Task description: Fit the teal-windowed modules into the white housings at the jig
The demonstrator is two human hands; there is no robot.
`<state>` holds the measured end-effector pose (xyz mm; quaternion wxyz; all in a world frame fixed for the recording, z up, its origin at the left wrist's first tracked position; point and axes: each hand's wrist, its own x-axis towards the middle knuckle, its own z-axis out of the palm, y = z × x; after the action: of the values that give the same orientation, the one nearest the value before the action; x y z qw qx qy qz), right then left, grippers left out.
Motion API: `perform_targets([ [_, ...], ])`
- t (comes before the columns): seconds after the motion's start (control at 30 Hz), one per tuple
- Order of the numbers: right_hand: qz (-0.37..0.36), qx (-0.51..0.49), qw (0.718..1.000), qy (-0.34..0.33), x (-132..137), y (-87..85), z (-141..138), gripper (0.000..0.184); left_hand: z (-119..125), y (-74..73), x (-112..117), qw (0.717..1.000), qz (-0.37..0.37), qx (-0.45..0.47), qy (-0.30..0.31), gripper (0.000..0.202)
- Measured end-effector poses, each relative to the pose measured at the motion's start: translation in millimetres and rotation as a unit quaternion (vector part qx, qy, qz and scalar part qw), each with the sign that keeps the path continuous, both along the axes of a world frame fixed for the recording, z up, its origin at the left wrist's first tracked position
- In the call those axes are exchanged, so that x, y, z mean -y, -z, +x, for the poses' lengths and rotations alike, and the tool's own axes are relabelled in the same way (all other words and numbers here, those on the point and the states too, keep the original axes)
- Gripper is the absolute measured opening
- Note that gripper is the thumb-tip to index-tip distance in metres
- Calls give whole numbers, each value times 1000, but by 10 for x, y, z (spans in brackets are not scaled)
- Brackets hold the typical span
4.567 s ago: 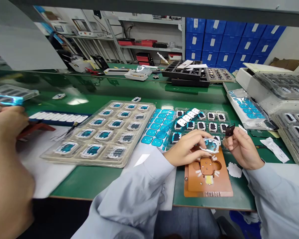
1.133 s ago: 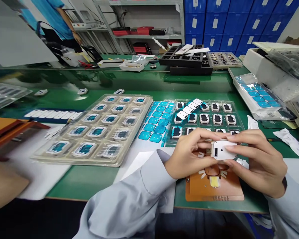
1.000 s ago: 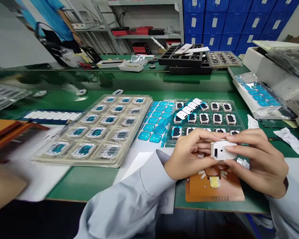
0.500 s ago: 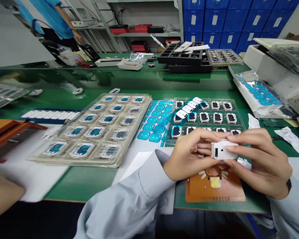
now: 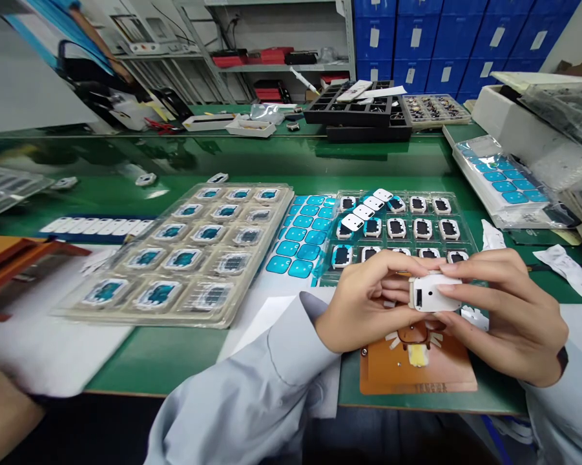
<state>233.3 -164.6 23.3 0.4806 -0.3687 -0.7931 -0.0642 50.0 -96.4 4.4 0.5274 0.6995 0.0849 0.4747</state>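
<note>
Between both hands is a small white casing (image 5: 435, 298), rounded-square, with a dark slot and a small round hole in its face. My left hand (image 5: 356, 297) pinches its left side with thumb and fingers. Gripping the opposite side, my right hand (image 5: 511, 316) lays fingertips across its face and top edge. Below them lies an orange plate (image 5: 380, 373) with a yellow patch. Just behind the hands is a clear tray (image 5: 465, 242) of white-framed black parts; a strip of white stickers (image 5: 363, 212) rests over it.
Left of my hands sit a larger clear tray (image 5: 230, 310) of white-and-teal parts and a sheet of blue stickers (image 5: 300, 236). Black compartment trays (image 5: 349, 116) stand at the back. A bagged stack (image 5: 508, 184) is at right. A blurred co-worker's arm (image 5: 4, 403) reaches in at lower left.
My hands and the casing hold almost the same pose. The view has shifted slightly, and the person in blue at the back left has moved further left.
</note>
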Motion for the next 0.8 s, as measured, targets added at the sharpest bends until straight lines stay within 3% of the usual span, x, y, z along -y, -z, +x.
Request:
perform_targets([
  [0.8,4,30,999,12,10,-11,29,28,-10,0,4,1000,4,-16,-14,32],
])
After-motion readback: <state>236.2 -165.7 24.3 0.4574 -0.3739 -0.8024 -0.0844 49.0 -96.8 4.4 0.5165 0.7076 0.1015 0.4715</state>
